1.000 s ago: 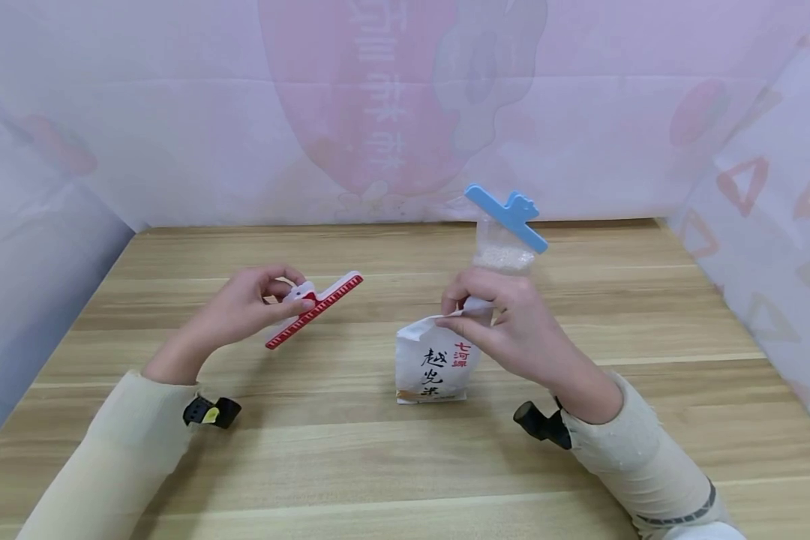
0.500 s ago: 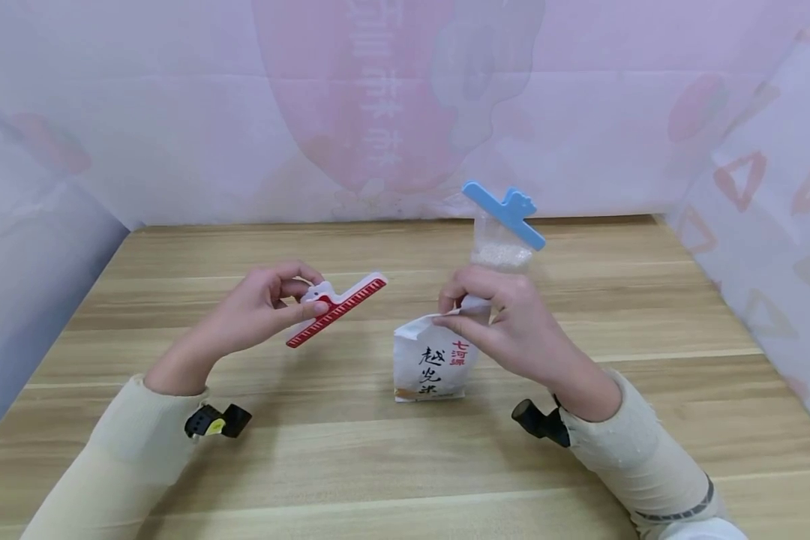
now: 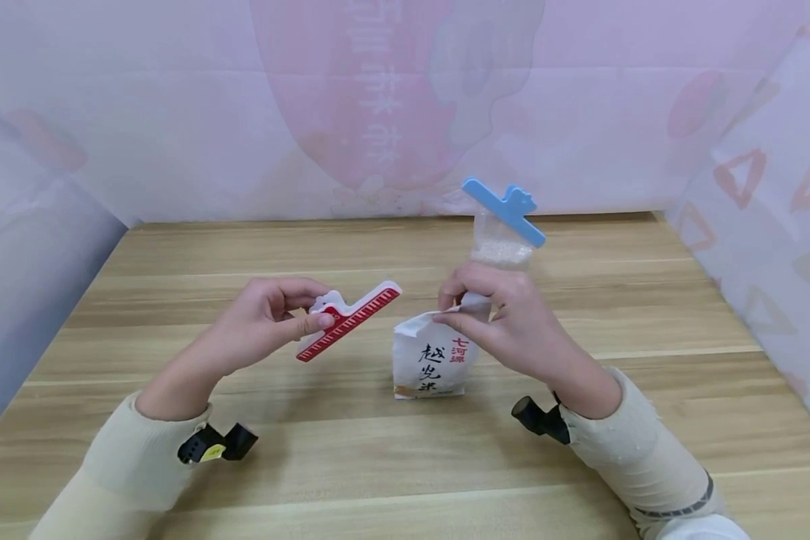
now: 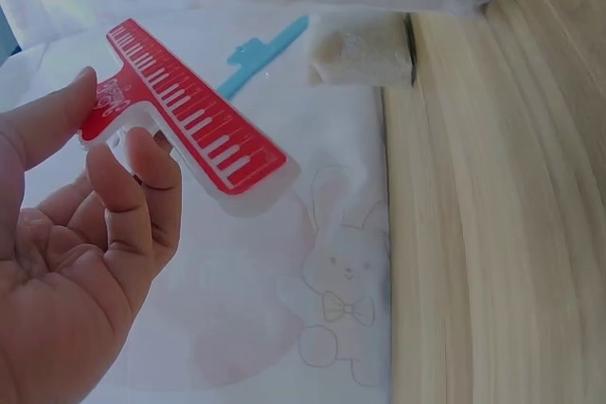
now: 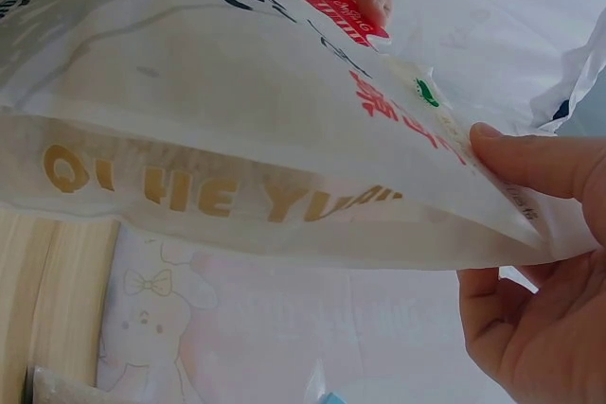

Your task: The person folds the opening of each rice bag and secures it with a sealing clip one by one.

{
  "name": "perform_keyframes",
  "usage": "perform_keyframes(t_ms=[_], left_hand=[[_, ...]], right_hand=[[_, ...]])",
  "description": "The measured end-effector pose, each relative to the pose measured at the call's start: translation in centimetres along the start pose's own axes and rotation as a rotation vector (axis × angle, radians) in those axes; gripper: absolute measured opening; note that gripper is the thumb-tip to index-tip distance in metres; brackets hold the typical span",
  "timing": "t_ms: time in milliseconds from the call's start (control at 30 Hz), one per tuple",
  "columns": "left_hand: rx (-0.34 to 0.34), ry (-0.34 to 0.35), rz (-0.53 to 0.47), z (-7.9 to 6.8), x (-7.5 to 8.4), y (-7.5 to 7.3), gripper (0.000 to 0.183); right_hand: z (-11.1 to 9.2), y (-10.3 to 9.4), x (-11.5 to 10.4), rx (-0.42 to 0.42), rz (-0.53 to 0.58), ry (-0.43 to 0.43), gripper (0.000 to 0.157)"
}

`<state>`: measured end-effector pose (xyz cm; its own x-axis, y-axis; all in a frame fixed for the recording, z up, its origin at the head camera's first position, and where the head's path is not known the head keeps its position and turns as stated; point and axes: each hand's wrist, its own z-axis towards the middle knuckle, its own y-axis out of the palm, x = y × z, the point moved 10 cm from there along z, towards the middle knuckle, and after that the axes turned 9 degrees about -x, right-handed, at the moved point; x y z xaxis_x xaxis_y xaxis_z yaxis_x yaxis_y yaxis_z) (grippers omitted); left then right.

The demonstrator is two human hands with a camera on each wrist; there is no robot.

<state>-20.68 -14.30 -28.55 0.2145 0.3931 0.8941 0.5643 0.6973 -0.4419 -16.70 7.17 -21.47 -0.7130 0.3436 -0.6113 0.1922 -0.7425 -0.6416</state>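
Observation:
My left hand [image 3: 259,330] pinches a red-and-white bag clip [image 3: 348,321] by its handle, thumb on the red face. The clip's long toothed bar slants up to the right, in the air left of the bag. In the left wrist view, the clip [image 4: 189,106] shows its red side with white comb-like marks. My right hand [image 3: 513,319] pinches the top edge of a white rice bag [image 3: 435,360], which stands on the table with dark and red lettering in front. Seen from the right wrist, the bag [image 5: 237,92] has its side fold facing the camera, and my thumb presses its top corner.
Behind my right hand stands a clear bag of white grains [image 3: 502,251], its top held by a blue bag clip [image 3: 506,210]. The wooden table [image 3: 351,465] ends at a pale printed cloth wall [image 3: 209,150]. Similar cloth walls flank it.
My left hand has moved right with the red-and-white bag clip, bringing it nearer the rice bag, and lowered slightly of late. My right hand keeps its pinch on the bag.

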Motion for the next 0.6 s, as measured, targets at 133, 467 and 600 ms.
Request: perform_keyframes(t_ms=[133,467,600], left_hand=[[0.012,-0.006,-0.014,-0.1,0.2,0.4,0.026],[0.025,0.055,0.028,0.0,1.1,1.8,0.024],[0.041,0.078,0.055,-0.2,1.4,2.0,0.024]], right_hand=[[0.0,0.0,0.0,-0.001,0.003,0.002,0.018],[-0.2,-0.1,-0.1,0.002,-0.002,-0.013,0.019],[-0.2,-0.1,-0.2,-0.002,-0.003,-0.014,0.019]])
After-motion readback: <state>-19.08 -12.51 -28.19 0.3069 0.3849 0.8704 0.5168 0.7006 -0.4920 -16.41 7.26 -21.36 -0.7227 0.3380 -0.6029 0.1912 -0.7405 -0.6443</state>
